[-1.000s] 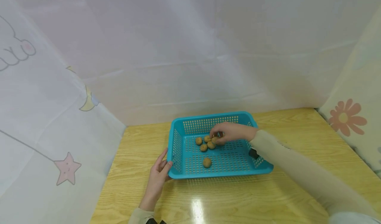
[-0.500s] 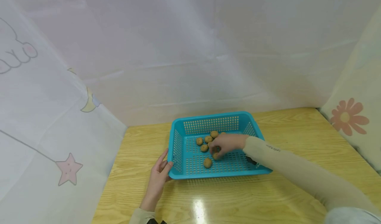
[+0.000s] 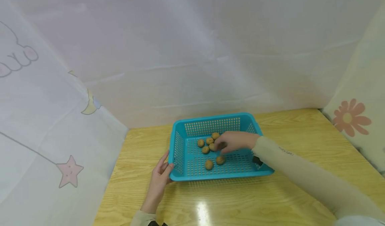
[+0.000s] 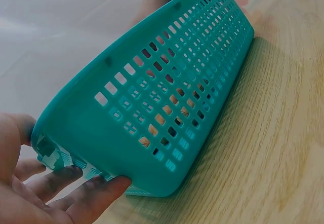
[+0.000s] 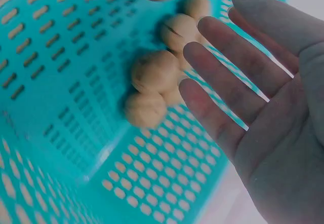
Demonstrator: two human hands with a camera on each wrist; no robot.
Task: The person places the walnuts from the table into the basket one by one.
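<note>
A blue plastic basket (image 3: 222, 178) with perforated walls stands on the table. My left hand (image 3: 158, 179) grips its near left corner, thumb at the rim; in the left wrist view the fingers (image 4: 98, 196) bend round the outer corner. Several small round potatoes (image 3: 209, 141) lie clustered toward the back of the basket. Two more potatoes sit nearer the front, a left one (image 3: 209, 164) and a right one (image 3: 220, 160). Over the cluster's right side hovers my right hand (image 3: 236, 141), partly covering it. Its spread fingers (image 5: 217, 112) hold nothing in the right wrist view, beside the potatoes (image 5: 154, 72).
The wooden table (image 3: 294, 132) extends on both sides of the basket and in front. A pale cloth wall (image 3: 192, 52) rises right behind it, and printed sheets flank the left and right sides.
My right hand has drawn one potato from the cluster toward the front, let go of it beside the other front potato, and moved back toward the cluster. My left hand stays at the corner.
</note>
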